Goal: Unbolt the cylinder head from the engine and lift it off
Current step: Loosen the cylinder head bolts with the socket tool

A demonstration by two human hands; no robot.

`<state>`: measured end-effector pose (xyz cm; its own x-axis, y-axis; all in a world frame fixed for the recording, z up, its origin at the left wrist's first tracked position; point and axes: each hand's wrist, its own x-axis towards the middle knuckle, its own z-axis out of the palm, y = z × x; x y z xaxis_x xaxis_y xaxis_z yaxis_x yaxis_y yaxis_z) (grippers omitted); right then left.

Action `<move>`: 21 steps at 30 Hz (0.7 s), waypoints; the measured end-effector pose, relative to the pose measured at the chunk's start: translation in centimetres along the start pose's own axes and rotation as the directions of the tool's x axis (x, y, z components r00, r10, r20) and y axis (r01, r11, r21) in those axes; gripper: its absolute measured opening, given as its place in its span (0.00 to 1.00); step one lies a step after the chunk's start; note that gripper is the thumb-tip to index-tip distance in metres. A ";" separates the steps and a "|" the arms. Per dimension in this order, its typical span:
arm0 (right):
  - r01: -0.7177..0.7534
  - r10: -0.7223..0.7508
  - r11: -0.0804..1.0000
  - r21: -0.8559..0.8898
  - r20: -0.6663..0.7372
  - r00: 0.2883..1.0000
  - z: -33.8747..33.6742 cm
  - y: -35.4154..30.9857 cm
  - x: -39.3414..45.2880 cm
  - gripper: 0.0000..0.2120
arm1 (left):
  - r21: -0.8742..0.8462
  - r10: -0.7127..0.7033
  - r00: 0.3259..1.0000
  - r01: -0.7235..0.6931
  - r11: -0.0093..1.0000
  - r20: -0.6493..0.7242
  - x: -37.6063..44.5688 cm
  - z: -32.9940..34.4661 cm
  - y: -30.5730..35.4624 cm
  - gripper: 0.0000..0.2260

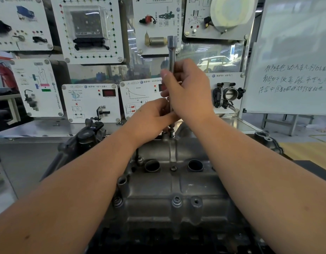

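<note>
The grey metal cylinder head [177, 182] lies in front of me, with two round wells on top and bolts along its middle and near edge. A long chrome socket extension [171, 52] stands upright over a bolt [171, 133] at the head's far edge. My right hand [186, 90] grips the shaft's middle. My left hand [153, 118] pinches the shaft lower down, just above the bolt. The tool's lower tip is mostly hidden behind my fingers.
Behind the engine stands a display wall of white training panels [90, 101] with car parts, one a throttle body [228, 96]. A whiteboard [294, 70] with handwriting stands at the right. A black engine part [85, 138] sits at the left, a metal housing [266, 140] at the right.
</note>
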<state>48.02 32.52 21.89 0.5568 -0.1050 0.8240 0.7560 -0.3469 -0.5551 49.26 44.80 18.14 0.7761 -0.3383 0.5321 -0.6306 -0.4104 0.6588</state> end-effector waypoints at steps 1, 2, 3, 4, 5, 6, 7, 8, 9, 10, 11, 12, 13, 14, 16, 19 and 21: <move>-0.007 0.007 1.000 -0.016 0.001 1.000 0.0 0.0 0.0 0.06 | 0.000 -0.015 1.000 0.015 1.000 0.000 0.0 0.0 0.0 0.11; -0.016 0.016 1.000 -0.024 0.007 1.000 0.1 0.0 0.1 0.08 | -0.003 -0.033 0.999 0.033 0.999 0.001 -0.1 0.0 -0.1 0.09; -0.023 0.023 0.999 -0.024 0.015 1.000 0.1 0.0 0.2 0.10 | -0.011 -0.049 0.999 0.049 0.999 0.001 -0.1 0.0 -0.1 0.07; -0.027 0.028 0.999 -0.020 0.022 0.999 0.1 0.0 0.2 0.11 | -0.017 -0.057 0.998 0.057 0.998 0.000 -0.1 0.0 -0.1 0.08; -0.025 0.026 0.999 -0.021 0.026 0.999 0.1 -0.1 0.1 0.12 | -0.009 -0.055 0.998 0.055 0.998 0.000 -0.2 -0.1 -0.1 0.08; -0.021 0.022 1.000 -0.021 0.029 0.999 0.2 -0.1 0.1 0.11 | 0.005 -0.050 0.999 0.050 0.999 0.002 -0.2 -0.1 0.0 0.08; -0.015 0.015 1.000 -0.008 0.028 0.999 0.1 -0.1 0.1 0.08 | 0.019 -0.046 0.999 0.046 0.999 0.002 -0.1 -0.2 0.0 0.07; -0.011 0.010 1.000 0.019 0.030 1.000 0.0 -0.2 0.0 0.04 | 0.022 -0.039 0.999 0.039 0.999 0.002 -0.1 -0.2 0.0 0.06; -0.007 0.006 0.999 0.037 0.025 1.000 -0.1 -0.2 0.0 0.03 | 0.020 -0.027 1.000 0.027 0.999 0.001 0.0 -0.2 0.0 0.07; 0.003 -0.003 0.999 0.040 0.014 1.000 -0.1 -0.1 -0.1 0.07 | 0.016 -0.014 1.000 0.014 1.000 -0.002 0.0 -0.2 0.0 0.09; 0.011 -0.011 0.999 0.032 0.010 1.000 -0.1 0.0 -0.1 0.08 | 0.015 -0.005 1.000 0.005 1.000 -0.008 0.0 -0.1 0.1 0.12; 0.015 -0.016 1.000 0.022 0.003 1.000 -0.1 0.0 -0.1 0.07 | 0.017 0.000 1.000 0.000 1.000 -0.015 -0.1 0.0 0.2 0.14; 0.014 -0.014 1.000 0.017 -0.007 1.000 0.0 -0.1 -0.1 0.05 | 0.017 -0.004 1.000 0.004 1.000 -0.019 -0.2 0.0 0.3 0.16; 0.001 -0.001 1.000 0.021 -0.018 1.000 0.0 -0.1 -0.1 0.03 | 0.012 -0.019 1.000 0.019 1.000 -0.018 -0.2 0.1 0.4 0.15; -0.047 0.048 0.998 0.044 -0.029 0.998 0.0 -0.1 0.1 0.04 | -0.001 -0.055 0.998 0.055 0.999 -0.011 -0.2 0.1 0.2 0.10; -0.051 0.051 0.999 0.018 -0.015 0.999 -0.1 -0.1 0.1 0.10 | 0.019 -0.062 0.998 0.063 0.998 -0.009 -0.1 -0.1 0.0 0.07; -0.013 0.013 1.000 0.020 0.002 1.000 -0.1 -0.2 0.0 0.06 | 0.024 -0.040 0.999 0.041 0.999 -0.016 -0.1 -0.2 0.1 0.07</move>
<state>47.85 32.53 21.97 0.5676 -0.1078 0.8162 0.7551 -0.3269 -0.5683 49.10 44.95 18.22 0.8008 -0.3079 0.5137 -0.5985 -0.4437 0.6670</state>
